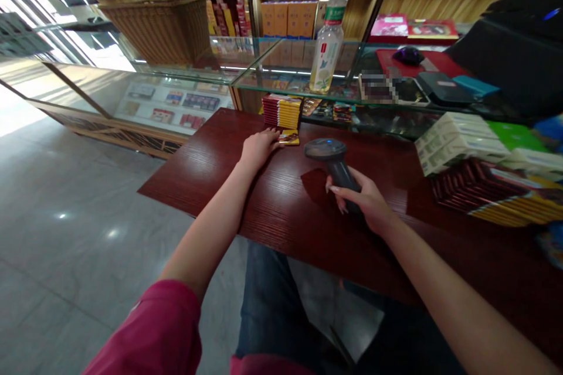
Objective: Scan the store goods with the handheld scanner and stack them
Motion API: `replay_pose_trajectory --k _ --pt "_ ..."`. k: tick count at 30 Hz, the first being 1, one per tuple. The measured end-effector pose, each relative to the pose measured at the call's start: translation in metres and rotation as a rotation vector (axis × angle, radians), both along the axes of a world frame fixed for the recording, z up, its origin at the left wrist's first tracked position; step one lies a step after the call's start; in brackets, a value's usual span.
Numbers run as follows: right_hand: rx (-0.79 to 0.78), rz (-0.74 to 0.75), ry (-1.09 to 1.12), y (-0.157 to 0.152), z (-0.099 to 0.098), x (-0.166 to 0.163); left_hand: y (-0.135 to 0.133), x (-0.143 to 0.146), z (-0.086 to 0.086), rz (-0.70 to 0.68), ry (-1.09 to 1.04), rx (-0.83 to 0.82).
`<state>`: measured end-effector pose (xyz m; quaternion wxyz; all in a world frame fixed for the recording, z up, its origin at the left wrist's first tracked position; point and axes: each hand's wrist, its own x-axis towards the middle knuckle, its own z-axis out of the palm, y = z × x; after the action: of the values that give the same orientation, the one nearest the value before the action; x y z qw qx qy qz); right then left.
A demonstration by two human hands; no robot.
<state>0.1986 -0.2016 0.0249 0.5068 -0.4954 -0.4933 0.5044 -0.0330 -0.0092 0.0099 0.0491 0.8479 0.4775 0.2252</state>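
Observation:
My left hand (258, 147) is at the left end of a flat yellow-and-brown packet (290, 137) on the dark wooden table, its fingertips closed on that edge. Right behind the packet rises a neat stack of similar dark red and yellow packets (282, 111). My right hand (363, 196) is wrapped around the handle of a dark grey barcode scanner (328, 151). The scanner is held above the tabletop with its head toward the stack, and a small blue light shows on top. Part of its grip is hidden by my fingers.
Packets in dark red and yellow (497, 190) and pale boxes (460, 140) are piled at the right. A bottle (328, 47) stands on the glass counter (281, 79) behind the table. A mouse (409, 55) and a wicker basket (162, 26) are farther back.

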Motion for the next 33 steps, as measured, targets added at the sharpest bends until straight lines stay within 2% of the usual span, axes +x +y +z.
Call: replay_pose_trajectory --k 3,7,9,11,14,16,21,33 --pt "0.019 -0.011 0.018 -0.002 -0.001 0.001 -0.001 0.001 0.002 0.019 -0.111 -0.006" --pt "0.062 -0.018 0.007 -0.005 0.0 -0.001 -0.001 0.004 0.0 0.022 -0.547 -0.029" --pt "0.078 0.007 -0.015 -0.005 0.0 -0.002 -0.001 0.007 -0.003 0.008 -0.767 -0.149" --pt "0.099 0.034 -0.028 -0.004 -0.001 -0.003 -0.002 0.009 -0.005 -0.053 -0.949 -0.358" --pt "0.133 0.054 -0.013 -0.001 -0.006 -0.004 -0.009 0.014 -0.006 -0.144 -1.129 -0.623" --pt "0.13 0.057 0.0 0.001 -0.008 -0.005 -0.013 0.015 -0.006 -0.156 -1.179 -0.693" --pt "0.116 0.051 -0.003 0.001 -0.007 -0.006 -0.016 0.017 -0.007 -0.173 -1.188 -0.75" --pt "0.156 -0.037 0.056 0.003 -0.016 -0.008 -0.029 0.015 0.001 -0.263 -1.078 -0.736"
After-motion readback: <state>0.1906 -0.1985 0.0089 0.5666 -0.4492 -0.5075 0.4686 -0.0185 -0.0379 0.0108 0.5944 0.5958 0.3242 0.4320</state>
